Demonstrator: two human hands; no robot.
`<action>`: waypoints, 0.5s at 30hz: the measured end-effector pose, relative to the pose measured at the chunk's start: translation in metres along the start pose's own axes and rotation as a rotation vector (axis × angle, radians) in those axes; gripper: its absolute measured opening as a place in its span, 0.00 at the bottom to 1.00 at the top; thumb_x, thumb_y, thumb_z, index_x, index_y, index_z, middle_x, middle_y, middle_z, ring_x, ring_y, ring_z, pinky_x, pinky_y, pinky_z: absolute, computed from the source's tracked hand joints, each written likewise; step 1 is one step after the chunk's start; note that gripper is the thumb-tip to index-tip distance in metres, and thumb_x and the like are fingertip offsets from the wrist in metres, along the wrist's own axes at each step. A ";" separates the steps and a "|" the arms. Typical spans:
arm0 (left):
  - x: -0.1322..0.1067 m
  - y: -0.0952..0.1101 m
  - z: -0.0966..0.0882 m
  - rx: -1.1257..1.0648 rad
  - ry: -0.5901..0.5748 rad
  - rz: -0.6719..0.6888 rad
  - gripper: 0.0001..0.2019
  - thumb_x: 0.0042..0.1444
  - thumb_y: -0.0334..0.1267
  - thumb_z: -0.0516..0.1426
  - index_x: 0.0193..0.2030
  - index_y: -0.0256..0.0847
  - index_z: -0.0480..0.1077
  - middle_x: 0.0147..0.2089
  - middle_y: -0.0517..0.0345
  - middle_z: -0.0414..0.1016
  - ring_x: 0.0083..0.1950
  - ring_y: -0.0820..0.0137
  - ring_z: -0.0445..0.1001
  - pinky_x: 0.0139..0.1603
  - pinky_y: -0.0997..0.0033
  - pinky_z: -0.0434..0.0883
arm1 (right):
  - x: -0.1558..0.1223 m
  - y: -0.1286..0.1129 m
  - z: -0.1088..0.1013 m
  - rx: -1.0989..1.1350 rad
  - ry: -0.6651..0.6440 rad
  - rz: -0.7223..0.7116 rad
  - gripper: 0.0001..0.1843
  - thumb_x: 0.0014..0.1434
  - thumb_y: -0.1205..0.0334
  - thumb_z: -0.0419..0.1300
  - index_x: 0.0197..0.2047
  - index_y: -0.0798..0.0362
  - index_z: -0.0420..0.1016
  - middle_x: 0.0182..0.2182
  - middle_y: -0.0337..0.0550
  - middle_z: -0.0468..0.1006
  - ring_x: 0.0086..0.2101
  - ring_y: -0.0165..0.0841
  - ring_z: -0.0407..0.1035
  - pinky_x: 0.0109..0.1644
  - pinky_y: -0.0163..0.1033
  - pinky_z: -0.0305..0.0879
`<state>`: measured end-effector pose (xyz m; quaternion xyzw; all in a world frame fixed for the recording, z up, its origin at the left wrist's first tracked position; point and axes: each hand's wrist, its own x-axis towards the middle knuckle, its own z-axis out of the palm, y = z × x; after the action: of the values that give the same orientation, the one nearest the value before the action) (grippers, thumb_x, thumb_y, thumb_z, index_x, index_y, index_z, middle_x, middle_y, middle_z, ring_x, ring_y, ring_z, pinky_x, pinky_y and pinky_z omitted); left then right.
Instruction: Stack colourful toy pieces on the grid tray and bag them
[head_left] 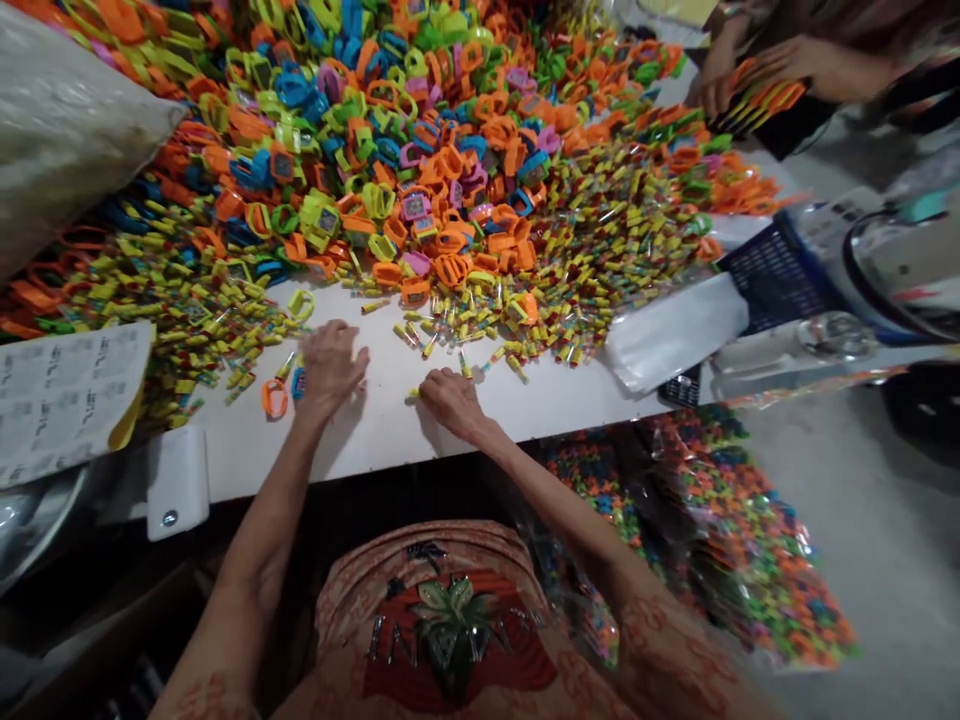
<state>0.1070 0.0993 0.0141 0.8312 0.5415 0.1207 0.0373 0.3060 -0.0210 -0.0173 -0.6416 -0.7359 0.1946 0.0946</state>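
My left hand (330, 368) is low over the white tabletop, palm down, with its thumb held away from the fingers. A blue toy watch (298, 383) shows beside it, partly covered by the hand. Just left of that lies an orange toy watch (274, 398). My right hand (453, 402) has its fingers closed at the table, and the end of a small yellow candy tube (414, 393) pokes out at the fingertips. A lime toy watch (301, 304) rests beyond my left hand. Loose candy tubes (465, 366) lie beyond my right hand.
A heap of colourful toy watches (450, 240) and piles of candy tubes (615, 240) cover the back. Plastic bags (675, 330), a blue basket (780, 270) and a black phone (681, 388) sit right. Another person's hands (795, 70) hold orange pieces. Filled bags (750, 540) lie below.
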 end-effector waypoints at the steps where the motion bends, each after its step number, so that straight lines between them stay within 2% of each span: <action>1: 0.009 0.012 0.010 -0.044 -0.032 0.001 0.16 0.60 0.38 0.55 0.53 0.41 0.75 0.58 0.44 0.76 0.59 0.51 0.73 0.61 0.50 0.66 | 0.010 -0.001 -0.003 0.032 0.052 0.061 0.11 0.70 0.66 0.53 0.45 0.55 0.78 0.46 0.51 0.80 0.47 0.40 0.70 0.48 0.41 0.63; 4: 0.024 0.036 0.033 -0.150 -0.095 -0.053 0.16 0.61 0.36 0.54 0.54 0.41 0.75 0.58 0.45 0.76 0.56 0.54 0.76 0.57 0.56 0.70 | 0.050 -0.001 -0.018 0.094 0.186 0.224 0.14 0.73 0.60 0.50 0.52 0.55 0.74 0.47 0.51 0.79 0.48 0.39 0.72 0.49 0.40 0.63; 6: 0.027 0.037 0.040 -0.190 -0.110 -0.090 0.16 0.61 0.37 0.55 0.54 0.40 0.75 0.56 0.45 0.76 0.52 0.56 0.77 0.54 0.57 0.72 | 0.077 -0.003 -0.029 0.054 0.155 0.303 0.15 0.72 0.61 0.50 0.55 0.56 0.73 0.49 0.54 0.80 0.50 0.41 0.73 0.51 0.41 0.64; 10: 0.034 0.016 0.043 -0.182 -0.074 -0.118 0.14 0.59 0.35 0.56 0.50 0.40 0.76 0.53 0.44 0.77 0.52 0.54 0.77 0.54 0.57 0.72 | 0.112 -0.014 -0.033 -0.048 -0.031 0.294 0.17 0.68 0.65 0.54 0.57 0.61 0.73 0.55 0.62 0.77 0.53 0.45 0.73 0.52 0.44 0.66; 15: 0.064 -0.002 0.052 -0.191 0.007 -0.138 0.13 0.59 0.29 0.53 0.47 0.41 0.76 0.57 0.40 0.75 0.62 0.50 0.71 0.65 0.49 0.65 | 0.122 -0.021 -0.020 -0.036 -0.063 0.226 0.17 0.66 0.68 0.54 0.56 0.64 0.72 0.51 0.64 0.78 0.53 0.48 0.74 0.52 0.46 0.66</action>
<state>0.1426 0.1617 -0.0266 0.7843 0.5834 0.1717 0.1229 0.2755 0.0998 -0.0044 -0.7157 -0.6649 0.2106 0.0374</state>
